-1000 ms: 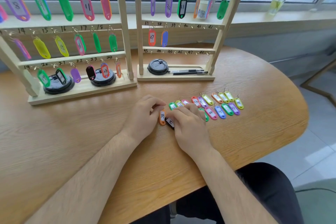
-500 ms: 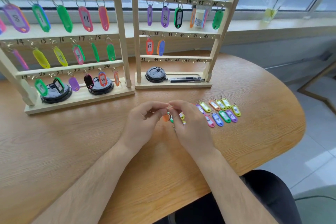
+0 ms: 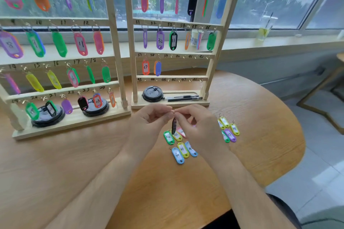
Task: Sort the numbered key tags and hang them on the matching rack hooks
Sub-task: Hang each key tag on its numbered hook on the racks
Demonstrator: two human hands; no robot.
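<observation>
Pinching the small ring of a black key tag (image 3: 174, 126) between thumb and forefinger of the left hand (image 3: 149, 123) and likewise of the right hand (image 3: 202, 128), bringing both pinches together at the ring and curling the remaining fingers loosely. Holding it raised above the wooden counter (image 3: 55, 173), just in front of the right rack (image 3: 214, 57), and dangling it edge-on between the two hands, leaving its number unreadable. Looking down past it at a cluster of loose tags (image 3: 183, 149) lying flat on the counter directly beneath the hands, green, yellow, pink and blue with handwritten numbers, and at a second cluster (image 3: 230, 135) of yellow, purple and green ones just to the right of the right hand. Facing two wooden racks standing side by side at the back of the counter: finding on the left rack (image 3: 115, 42) coloured tags hanging along rows numbered up to 24, and on the right rack tags hanging along the rows starting 25 and 31, plus an orange tag marked 37 (image 3: 145, 67) and a blue tag (image 3: 158, 68) just beside it on the row below. Noting a black cup lid (image 3: 152, 94) and two pens (image 3: 183, 97) lying on the right rack's base, two more black lids (image 3: 47, 115) on the left rack's base, and a clear cup (image 3: 265, 26) with a straw standing on the windowsill (image 3: 279, 42).
</observation>
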